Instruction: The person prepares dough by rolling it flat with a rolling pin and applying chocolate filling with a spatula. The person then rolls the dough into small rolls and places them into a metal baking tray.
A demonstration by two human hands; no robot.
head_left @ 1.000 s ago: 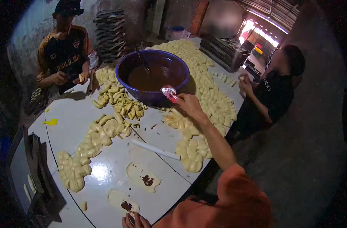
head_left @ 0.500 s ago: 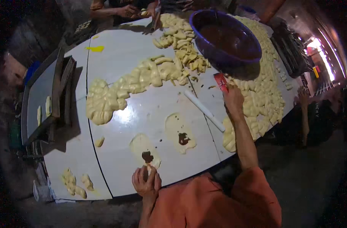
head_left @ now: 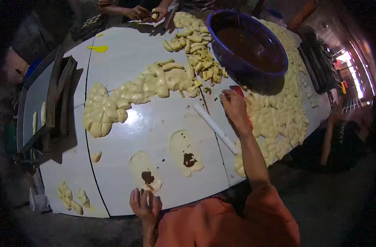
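My left hand (head_left: 146, 205) is open, fingers apart and bent, just below a flattened dough piece (head_left: 137, 164) with a dark brown blob. Another such piece (head_left: 180, 144) lies to its right. My right hand (head_left: 234, 109) is closed, fingers curled down beside the bowl; what they hold is unclear. A red item (head_left: 248, 120) shows behind it. A white rod (head_left: 206, 118) lies left of my right arm. A blue basin (head_left: 274, 53) holds brown liquid. Pale dough pieces form a band (head_left: 151, 82) and a large mass (head_left: 278, 123); cut yellowish pieces (head_left: 206, 66) lie beside the basin.
Stacked trays (head_left: 48, 99) stand at the left of the white table (head_left: 109, 49), near a yellow scraper (head_left: 98, 48). A co-worker's hands (head_left: 136, 12) handle something across the table. Another person (head_left: 336, 136) is at the right. Dark trays (head_left: 313, 61) are stacked at the back right.
The view has tilted down. My right hand has come back from the basin's rim to the table, and the red packet is less visible. My left hand's fingers have spread at the dough's edge.
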